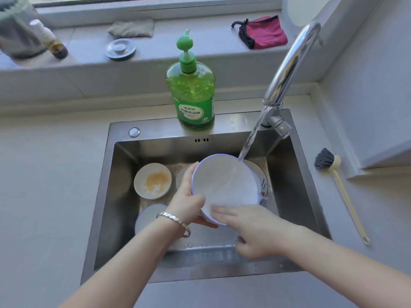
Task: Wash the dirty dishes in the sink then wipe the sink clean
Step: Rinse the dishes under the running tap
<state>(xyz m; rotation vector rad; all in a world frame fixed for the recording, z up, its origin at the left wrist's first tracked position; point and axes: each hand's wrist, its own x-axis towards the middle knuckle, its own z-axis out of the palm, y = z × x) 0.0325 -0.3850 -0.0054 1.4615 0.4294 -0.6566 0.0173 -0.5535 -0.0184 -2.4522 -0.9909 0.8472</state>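
Single head-worn view, steeply down and forward, close over the sink (106,196) and hands.

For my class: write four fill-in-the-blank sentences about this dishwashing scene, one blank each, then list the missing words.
1. The left hand holds a white bowl under running ____ from the tap.
2. The soap bottle on the back rim of the sink is ____ in colour.
3. The small dish in the sink has ____ residue.
4. The brush lies on the counter to the ____ of the sink.

Missing words: water, green, orange, right.
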